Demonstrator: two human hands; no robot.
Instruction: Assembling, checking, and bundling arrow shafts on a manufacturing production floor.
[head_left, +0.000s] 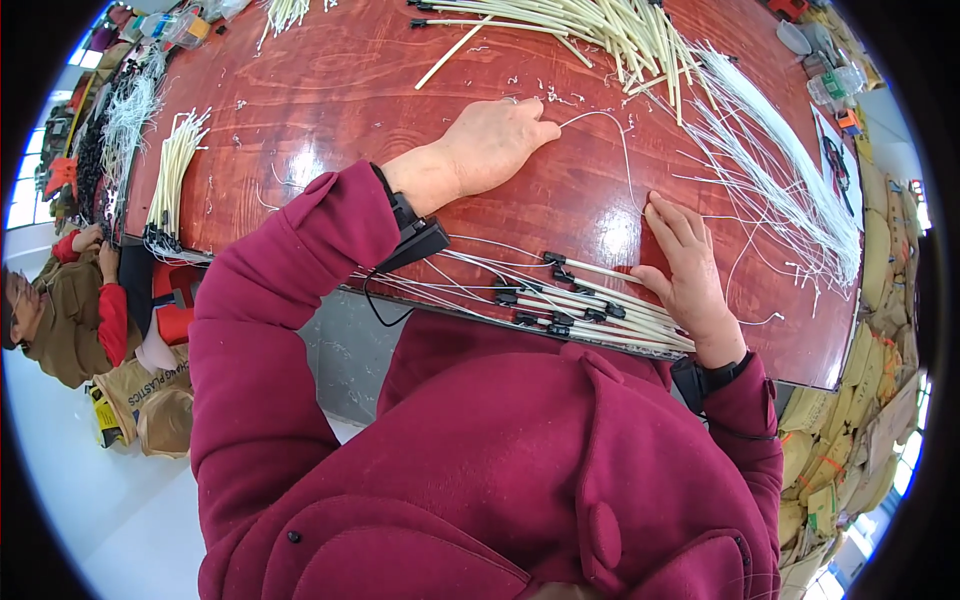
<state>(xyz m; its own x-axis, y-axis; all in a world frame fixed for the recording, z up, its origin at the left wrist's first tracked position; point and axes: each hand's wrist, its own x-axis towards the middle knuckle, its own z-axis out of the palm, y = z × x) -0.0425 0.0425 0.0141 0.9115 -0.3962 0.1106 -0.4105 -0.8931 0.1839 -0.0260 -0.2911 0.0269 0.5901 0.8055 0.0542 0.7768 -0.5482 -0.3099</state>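
My left hand (497, 145) is closed in a pinch over the red-brown table, gripping one end of a thin white cord (626, 150). From there the cord arcs right and drops toward the fingertips of my right hand (690, 265). That hand lies near the table's front edge, fingers stretched and thumb apart. Its thumb touches a cream stick (605, 270) with a black end piece; part of the stick is hidden under the hand. Below it, along the edge, lie several similar sticks (625, 325) with black ends and white cords trailing left.
A large pile of cream sticks (600, 30) spreads at the far side, beside a long bundle of white cords (790, 150) at right. Another stick bundle (178, 165) lies at left. Scissors (836, 165) rest at the right edge. A co-worker (75, 300) sits at far left.
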